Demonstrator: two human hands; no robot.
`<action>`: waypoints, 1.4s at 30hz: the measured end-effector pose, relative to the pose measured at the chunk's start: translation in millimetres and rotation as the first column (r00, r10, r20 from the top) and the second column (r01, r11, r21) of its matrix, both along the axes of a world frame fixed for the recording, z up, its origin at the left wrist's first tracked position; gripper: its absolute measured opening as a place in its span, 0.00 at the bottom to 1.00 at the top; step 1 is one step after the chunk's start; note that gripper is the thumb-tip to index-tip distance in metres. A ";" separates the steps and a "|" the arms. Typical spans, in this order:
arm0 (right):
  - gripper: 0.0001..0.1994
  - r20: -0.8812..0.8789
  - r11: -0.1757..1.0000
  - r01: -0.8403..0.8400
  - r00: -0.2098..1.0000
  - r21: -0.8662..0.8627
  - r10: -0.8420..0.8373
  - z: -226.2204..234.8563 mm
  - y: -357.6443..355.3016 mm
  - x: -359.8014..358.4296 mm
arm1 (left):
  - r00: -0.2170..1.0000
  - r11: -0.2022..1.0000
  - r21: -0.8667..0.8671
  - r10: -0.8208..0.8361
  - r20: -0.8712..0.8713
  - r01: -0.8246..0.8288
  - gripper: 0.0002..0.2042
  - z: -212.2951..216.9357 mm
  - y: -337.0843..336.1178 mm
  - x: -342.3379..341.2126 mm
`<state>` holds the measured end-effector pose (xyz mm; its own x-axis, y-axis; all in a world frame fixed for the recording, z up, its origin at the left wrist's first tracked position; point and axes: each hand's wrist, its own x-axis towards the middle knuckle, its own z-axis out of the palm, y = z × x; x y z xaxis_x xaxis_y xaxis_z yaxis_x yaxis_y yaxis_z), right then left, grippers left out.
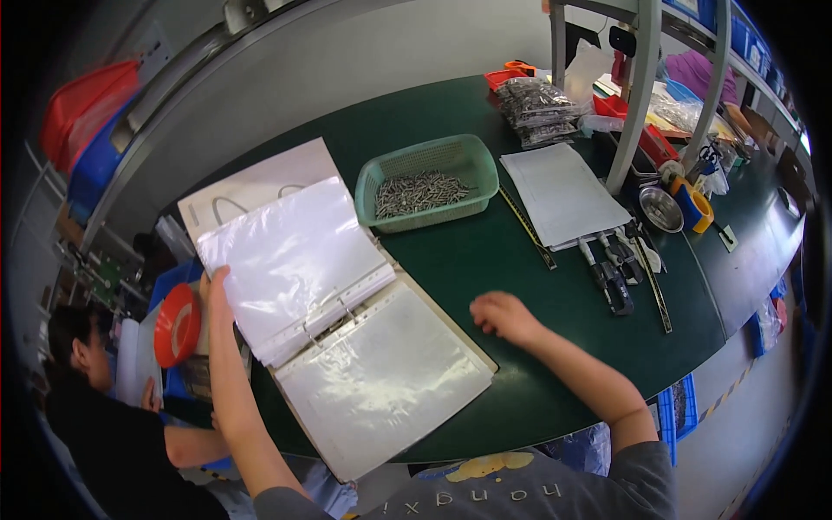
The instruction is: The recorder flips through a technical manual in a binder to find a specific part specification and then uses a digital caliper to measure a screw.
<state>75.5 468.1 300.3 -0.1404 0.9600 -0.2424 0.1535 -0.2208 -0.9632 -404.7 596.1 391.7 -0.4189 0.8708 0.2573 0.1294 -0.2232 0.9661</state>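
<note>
Seemingly mid-page-turn, your left hand (pixel 215 284) grasps the clear sleeves (pixel 290 251) by their edge, fingertips partly hidden; the open ring binder (pixel 340 322) lies right of those fingers. Your right hand (pixel 504 319), loosely curled, empty, should likely steady the pages next.

A green basket (pixel 425 156) is holding small metal parts (pixel 420 192) on the table (pixel 416 269); bagged parts (pixel 537 108) and white papers (pixel 559 191) are lying to its right, and a metal bowl (pixel 662 227) is sitting beyond the papers.
</note>
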 end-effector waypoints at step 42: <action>0.21 -0.148 0.805 0.422 0.843 -0.417 -0.518 52.7 -109.9 64.1 | 0.145 0.600 0.039 -0.128 -0.981 0.799 0.21 -61.4 95.8 175.0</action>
